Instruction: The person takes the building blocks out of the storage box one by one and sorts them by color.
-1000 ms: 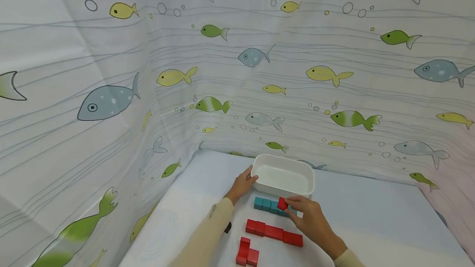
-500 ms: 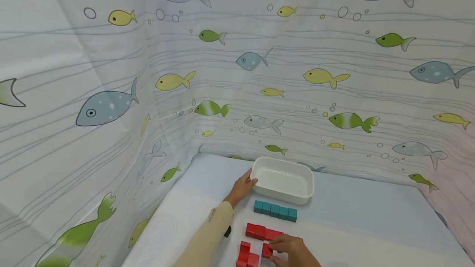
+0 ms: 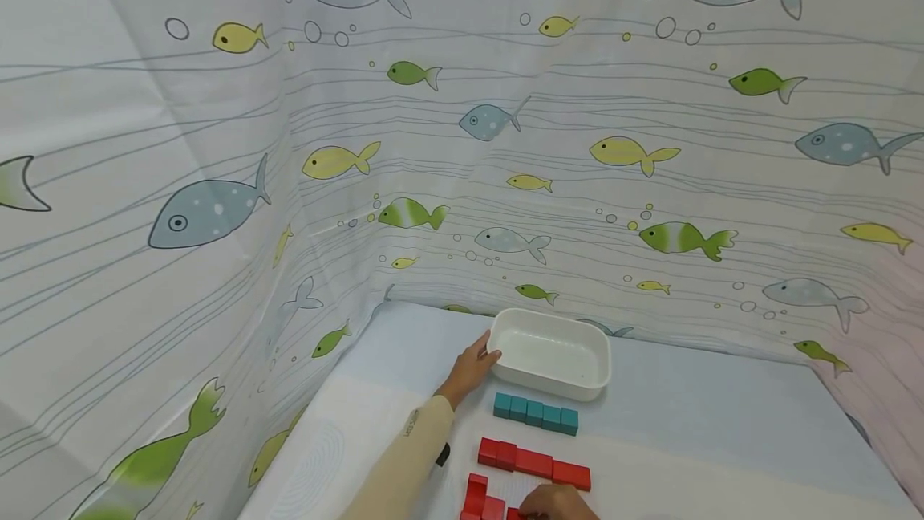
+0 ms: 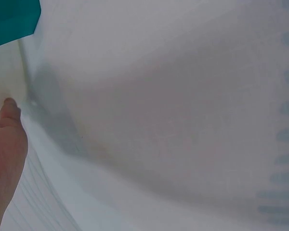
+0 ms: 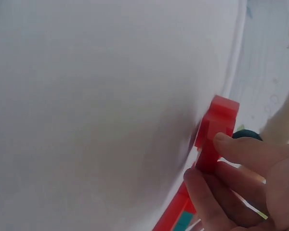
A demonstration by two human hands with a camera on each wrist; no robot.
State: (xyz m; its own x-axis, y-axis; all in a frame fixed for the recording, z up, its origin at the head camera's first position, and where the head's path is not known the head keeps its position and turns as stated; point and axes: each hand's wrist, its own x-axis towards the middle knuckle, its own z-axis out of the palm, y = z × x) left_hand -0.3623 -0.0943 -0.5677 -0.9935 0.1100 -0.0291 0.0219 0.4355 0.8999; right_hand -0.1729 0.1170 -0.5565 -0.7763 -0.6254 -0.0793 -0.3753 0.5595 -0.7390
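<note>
My left hand [image 3: 469, 367] grips the left end of a white plastic tub [image 3: 550, 384], its thumb on the near side; in the left wrist view the thumb [image 4: 10, 110] lies against the tub wall. Near the bottom edge of the head view, my right hand [image 3: 557, 504] pinches a small red block [image 5: 209, 156] between thumb and fingers. That block is at the right end of a group of red blocks [image 3: 476, 494], touching or nearly touching it. The lower part of the right hand is cut off in the head view.
A row of several teal cubes [image 3: 536, 413] lies just in front of the tub. Nearer, a row of red blocks [image 3: 533, 463] runs parallel to it. A small dark object [image 3: 443, 454] shows beside the left sleeve. A fish-patterned curtain [image 3: 577, 199] surrounds the table.
My right hand has carried the red block from above the teal row down toward the nearest red group, at the front. The left hand keeps its place on the tub.
</note>
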